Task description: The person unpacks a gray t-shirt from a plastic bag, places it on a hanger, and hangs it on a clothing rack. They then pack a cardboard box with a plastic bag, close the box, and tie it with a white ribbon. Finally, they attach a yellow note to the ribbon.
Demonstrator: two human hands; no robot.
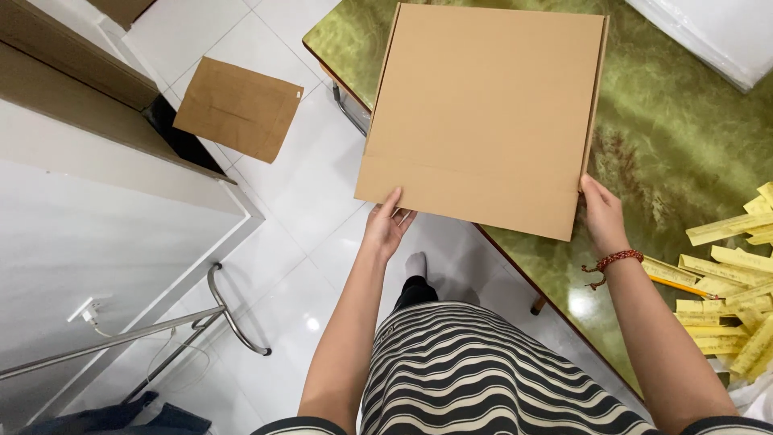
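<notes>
From the head view, you hold a flat, square brown cardboard box (pixel 483 113) by its near edge, lying half over the corner of the green marbled counter (pixel 684 137) and half out over the white tiled floor (pixel 298 185). Your left hand (pixel 386 225) grips the near left corner, thumb on top and fingers curled under it; your right hand (pixel 602 213) clasps the near right corner, fingers pressed together along the side edge. A red beaded bracelet (pixel 613 260) circles your right wrist. A heap of narrow yellow paper strips (pixel 729 298) lies on the counter just right of that arm, cut off by the frame edge. A smaller flat brown cardboard sheet (pixel 239 107) rests on the floor, well apart to the left. Your fingertips under the box are hidden.
</notes>
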